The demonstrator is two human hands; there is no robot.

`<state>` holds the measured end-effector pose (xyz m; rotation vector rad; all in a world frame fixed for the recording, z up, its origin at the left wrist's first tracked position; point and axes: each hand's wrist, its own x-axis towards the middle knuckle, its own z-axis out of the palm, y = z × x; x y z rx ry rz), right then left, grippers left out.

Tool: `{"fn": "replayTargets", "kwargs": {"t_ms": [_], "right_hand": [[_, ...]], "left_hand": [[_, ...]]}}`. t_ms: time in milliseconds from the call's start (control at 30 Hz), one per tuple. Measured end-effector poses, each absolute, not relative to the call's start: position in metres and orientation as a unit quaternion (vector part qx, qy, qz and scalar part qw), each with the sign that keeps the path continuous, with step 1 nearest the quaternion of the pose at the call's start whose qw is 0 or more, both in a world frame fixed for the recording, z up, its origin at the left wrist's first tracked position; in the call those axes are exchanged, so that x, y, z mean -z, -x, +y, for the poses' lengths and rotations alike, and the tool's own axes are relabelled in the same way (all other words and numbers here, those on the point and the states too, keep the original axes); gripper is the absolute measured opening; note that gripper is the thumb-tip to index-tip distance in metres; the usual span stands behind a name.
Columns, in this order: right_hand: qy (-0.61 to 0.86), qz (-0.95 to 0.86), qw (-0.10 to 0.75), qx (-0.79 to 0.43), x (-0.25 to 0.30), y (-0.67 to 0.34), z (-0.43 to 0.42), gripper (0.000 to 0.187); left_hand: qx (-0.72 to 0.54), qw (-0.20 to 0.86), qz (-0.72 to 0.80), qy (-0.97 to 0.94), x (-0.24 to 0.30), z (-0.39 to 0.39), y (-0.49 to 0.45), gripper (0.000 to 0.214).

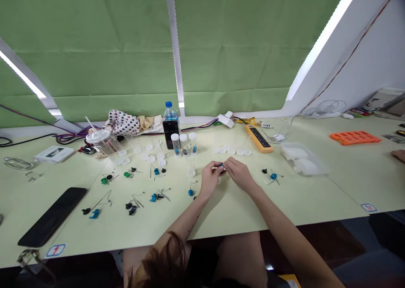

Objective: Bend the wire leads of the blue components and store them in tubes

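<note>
My left hand [211, 176] and my right hand [237, 170] meet over the middle of the table. Between their fingertips is a small blue part [222, 165], mostly covered by the fingers. Both hands are pinched closed on it. Left of my left hand lies a blue piece with a bent wire [190, 192]. Just behind that hand is a clear tube with a white cap [192, 172]. Three capped tubes [184, 145] stand farther back, with small parts inside. On the right lies another blue piece with thin metal rods [273, 176].
Groups of small coloured parts and wires [154, 197] spread across the left. White caps [232, 151] sit behind my hands. A phone showing a timer [171, 132] leans on a bottle [168, 105]. An orange power strip [258, 138] and a plastic bag [303, 159] lie right.
</note>
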<state>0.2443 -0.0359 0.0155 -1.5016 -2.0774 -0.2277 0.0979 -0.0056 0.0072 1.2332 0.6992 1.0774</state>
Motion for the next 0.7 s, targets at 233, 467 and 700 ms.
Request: {"fn": "replayTargets", "kwargs": {"t_ms": [233, 467, 700], "right_hand": [[0.501, -0.811, 0.267, 0.144, -0.014, -0.263, -0.042, 0.025], [0.54, -0.61, 0.523, -0.25, -0.014, -0.242, -0.037, 0.021], [0.485, -0.471, 0.565, -0.473, -0.015, -0.241, -0.035, 0.025]], "left_hand": [[-0.439, 0.681, 0.299, -0.504, -0.013, -0.011, -0.1, 0.024], [-0.483, 0.597, 0.318, -0.556, -0.016, -0.008, -0.096, 0.018], [-0.484, 0.549, 0.328, -0.597, -0.017, -0.009, -0.096, 0.014]]}}
